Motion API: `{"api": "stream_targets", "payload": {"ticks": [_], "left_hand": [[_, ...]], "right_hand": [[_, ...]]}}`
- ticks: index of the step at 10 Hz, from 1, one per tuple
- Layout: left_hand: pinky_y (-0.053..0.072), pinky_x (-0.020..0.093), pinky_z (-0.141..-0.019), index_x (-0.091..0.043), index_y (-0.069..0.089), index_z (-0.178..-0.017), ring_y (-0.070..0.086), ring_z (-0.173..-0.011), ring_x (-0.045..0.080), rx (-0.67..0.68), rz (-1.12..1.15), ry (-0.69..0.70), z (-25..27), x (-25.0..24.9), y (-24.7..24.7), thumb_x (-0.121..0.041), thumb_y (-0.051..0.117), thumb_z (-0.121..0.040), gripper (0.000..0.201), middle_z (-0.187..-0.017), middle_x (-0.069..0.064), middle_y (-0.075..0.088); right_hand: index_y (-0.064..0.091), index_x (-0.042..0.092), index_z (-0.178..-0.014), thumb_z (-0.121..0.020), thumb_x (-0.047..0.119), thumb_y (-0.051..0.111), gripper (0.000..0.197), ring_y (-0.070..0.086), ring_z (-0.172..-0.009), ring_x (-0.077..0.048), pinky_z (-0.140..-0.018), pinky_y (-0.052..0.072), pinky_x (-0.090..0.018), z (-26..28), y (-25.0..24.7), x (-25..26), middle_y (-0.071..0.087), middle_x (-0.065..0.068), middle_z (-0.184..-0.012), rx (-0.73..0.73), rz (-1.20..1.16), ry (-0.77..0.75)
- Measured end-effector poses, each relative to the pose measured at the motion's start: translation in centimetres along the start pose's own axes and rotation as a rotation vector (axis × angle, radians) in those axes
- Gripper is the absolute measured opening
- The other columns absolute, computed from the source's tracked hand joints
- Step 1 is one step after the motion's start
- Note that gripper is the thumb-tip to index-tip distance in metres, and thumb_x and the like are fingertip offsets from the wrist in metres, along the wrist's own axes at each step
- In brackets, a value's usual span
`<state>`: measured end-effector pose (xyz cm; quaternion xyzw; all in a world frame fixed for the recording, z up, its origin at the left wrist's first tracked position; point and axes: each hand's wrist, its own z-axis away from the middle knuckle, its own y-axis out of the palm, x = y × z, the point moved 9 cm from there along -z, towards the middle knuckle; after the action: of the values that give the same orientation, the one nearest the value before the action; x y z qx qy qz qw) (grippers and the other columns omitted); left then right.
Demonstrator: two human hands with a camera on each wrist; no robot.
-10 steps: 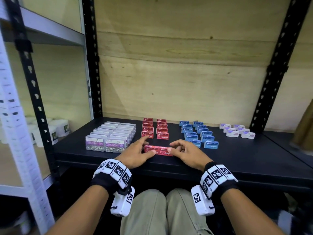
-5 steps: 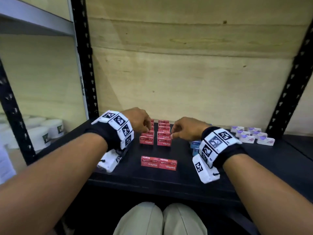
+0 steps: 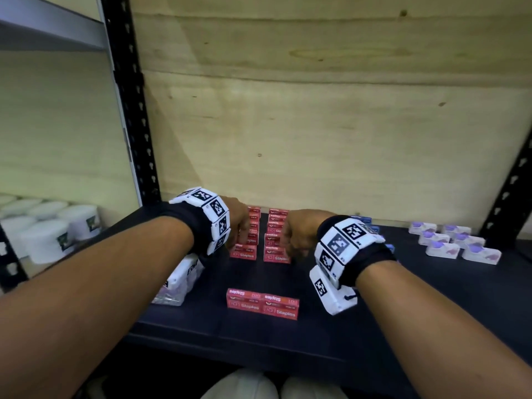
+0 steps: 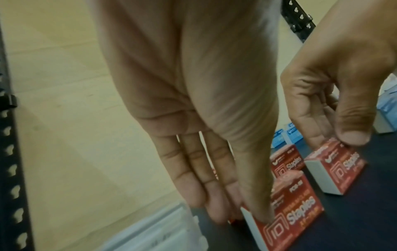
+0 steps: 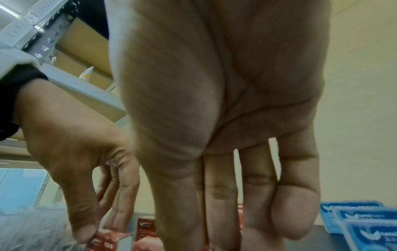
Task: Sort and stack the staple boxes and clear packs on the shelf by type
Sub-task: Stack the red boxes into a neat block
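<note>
Both hands had left the front pair of red staple boxes [image 3: 262, 303] near the shelf [image 3: 403, 312] edge and reached behind it. The left hand [image 4: 214, 152] pinched one red box [image 4: 285, 214]; the right hand [image 4: 343, 101] pinched another red box [image 4: 335, 169], evidently fetching the next pair.

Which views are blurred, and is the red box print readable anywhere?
Head view: mostly sharp, "Staples" readable on the front red boxes. Left wrist view: soft, print still readable on the red box under the left hand. Right wrist view: blurred, print unreadable.
</note>
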<state>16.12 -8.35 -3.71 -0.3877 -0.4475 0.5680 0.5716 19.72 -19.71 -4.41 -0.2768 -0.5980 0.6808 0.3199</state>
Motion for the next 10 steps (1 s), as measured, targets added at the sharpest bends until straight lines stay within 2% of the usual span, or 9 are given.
{"api": "stream_targets", "payload": {"ticks": [2,3,4,5,6,7,8,9,10], "left_hand": [[0.048,0.016,-0.066,-0.013,0.075,-0.106,0.065,-0.085,0.01,0.042,0.026,0.012,0.5,-0.8,0.3,-0.004,0.077,-0.078,0.029,-0.096,0.001,0.074],[0.049,0.015,-0.069,-0.013,0.075,-0.103,0.062,-0.074,0.003,0.089,0.045,0.051,2.0,-1.6,1.0,-0.005,0.077,-0.078,0.027,-0.077,-0.009,0.068],[0.053,0.021,-0.08,-0.01,0.075,-0.102,0.062,-0.071,0.0,0.132,0.074,0.091,3.2,-2.0,1.9,-0.004,0.077,-0.078,0.025,-0.07,-0.013,0.066],[0.049,0.006,-0.058,-0.009,0.075,-0.102,0.059,-0.061,-0.007,0.133,0.095,0.108,4.8,-2.6,2.3,-0.002,0.075,-0.079,0.023,-0.068,-0.013,0.066],[0.05,0.011,-0.063,-0.012,0.075,-0.102,0.06,-0.065,-0.004,0.131,0.087,0.106,6.2,-2.9,2.6,-0.005,0.075,-0.08,0.023,-0.071,-0.012,0.067],[0.049,0.008,-0.058,-0.014,0.075,-0.103,0.059,-0.065,-0.004,0.106,0.087,0.089,7.2,-3.0,2.6,-0.007,0.076,-0.08,0.024,-0.071,-0.012,0.066],[0.051,0.011,-0.064,-0.014,0.074,-0.104,0.062,-0.073,0.001,0.076,0.071,0.069,7.7,-3.1,2.7,-0.007,0.077,-0.079,0.026,-0.07,-0.012,0.065],[0.052,0.02,-0.073,-0.015,0.075,-0.102,0.063,-0.081,0.007,0.033,0.046,0.054,8.0,-3.0,3.0,-0.006,0.078,-0.077,0.027,-0.08,-0.007,0.069],[0.049,0.015,-0.063,-0.018,0.076,-0.101,0.062,-0.074,0.004,0.014,0.05,0.05,8.3,-2.8,3.0,-0.008,0.077,-0.077,0.026,-0.086,-0.004,0.072]], "right_hand": [[0.069,0.014,-0.111,-0.089,0.026,0.067,0.026,0.069,-0.092,-0.023,-0.087,0.057,-0.036,1.4,-0.2,0.1,0.072,-0.007,-0.106,0.012,-0.002,0.021],[0.067,0.01,-0.114,-0.088,0.024,0.069,0.029,0.068,-0.099,-0.025,-0.09,0.055,-0.038,3.0,-0.2,0.5,0.071,-0.009,-0.108,0.052,-0.011,0.02],[0.07,0.011,-0.116,-0.089,0.025,0.07,0.03,0.068,-0.104,-0.022,-0.094,0.054,-0.038,4.9,0.7,1.1,0.072,-0.005,-0.108,0.203,0.031,0.012],[0.073,0.014,-0.111,-0.088,0.023,0.071,0.024,0.069,-0.09,-0.013,-0.087,0.055,-0.033,6.6,0.9,1.6,0.074,0.004,-0.093,0.246,0.004,-0.004],[0.075,0.016,-0.108,-0.087,0.02,0.072,0.021,0.059,-0.066,-0.002,-0.076,0.053,-0.024,7.9,1.0,1.9,0.07,0.011,-0.078,0.245,-0.054,0.007],[0.075,0.017,-0.108,-0.087,0.018,0.073,0.021,0.057,-0.064,-0.001,-0.085,0.052,-0.029,8.8,1.1,2.2,0.069,0.016,-0.064,0.24,-0.078,0.017],[0.075,0.016,-0.108,-0.087,0.018,0.072,0.021,0.056,-0.062,0.0,-0.088,0.05,-0.029,9.5,1.1,2.3,0.059,0.019,-0.043,0.234,-0.076,0.026],[0.074,0.015,-0.109,-0.087,0.018,0.072,0.022,0.057,-0.065,-0.001,-0.095,0.051,-0.031,9.9,1.2,2.3,0.062,0.015,-0.057,0.236,-0.081,0.029],[0.075,0.015,-0.107,-0.086,0.018,0.073,0.021,0.059,-0.066,-0.003,-0.097,0.05,-0.033,10.1,1.4,2.2,0.063,0.014,-0.061,0.241,-0.078,0.032]]}}
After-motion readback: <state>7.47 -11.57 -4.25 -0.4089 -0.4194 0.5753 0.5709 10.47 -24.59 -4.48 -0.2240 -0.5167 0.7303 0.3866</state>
